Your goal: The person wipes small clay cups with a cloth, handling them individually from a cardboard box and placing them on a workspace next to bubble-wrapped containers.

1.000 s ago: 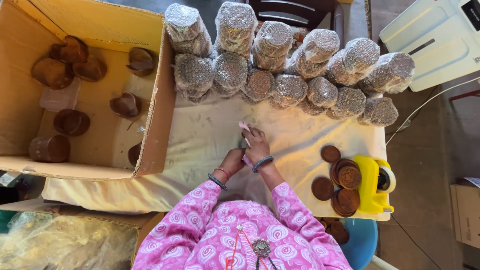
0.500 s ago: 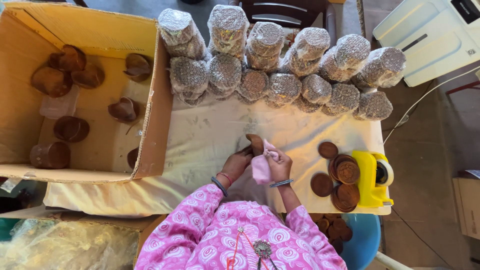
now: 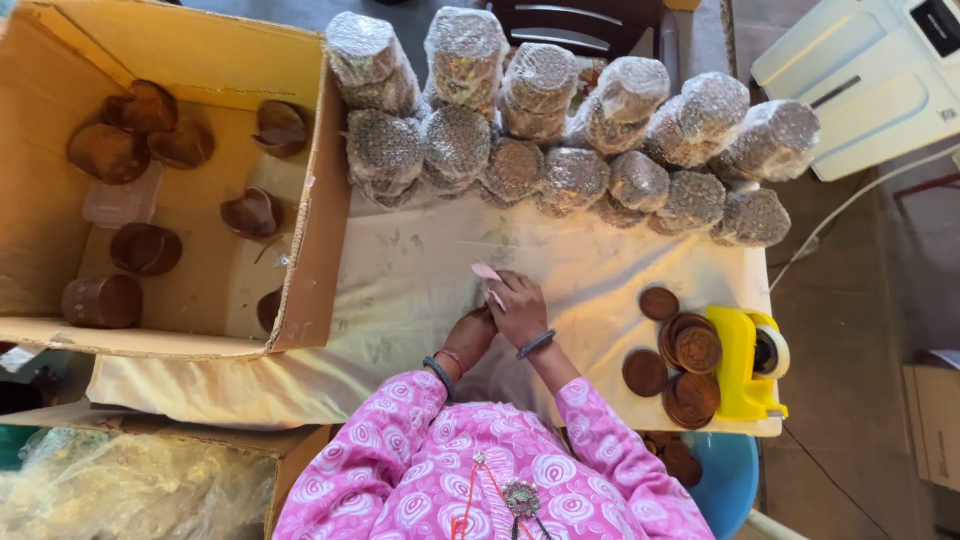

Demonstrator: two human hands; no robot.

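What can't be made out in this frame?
Head view only:
- What the left hand holds: covered by the right hand.
- The pink piece at the right fingertips: too small to identify.
- Contents of the wrapped stacks: blurred by plastic film.
- Brown discs below the table edge: partly hidden by the sleeve.
- The white machine: cut off by the frame edge.

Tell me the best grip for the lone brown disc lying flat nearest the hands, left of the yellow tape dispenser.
Probably pinch the brown disc across its rim from above. It lies flat on the white cloth, its left edge free; stacked discs and the tape dispenser crowd the right side.
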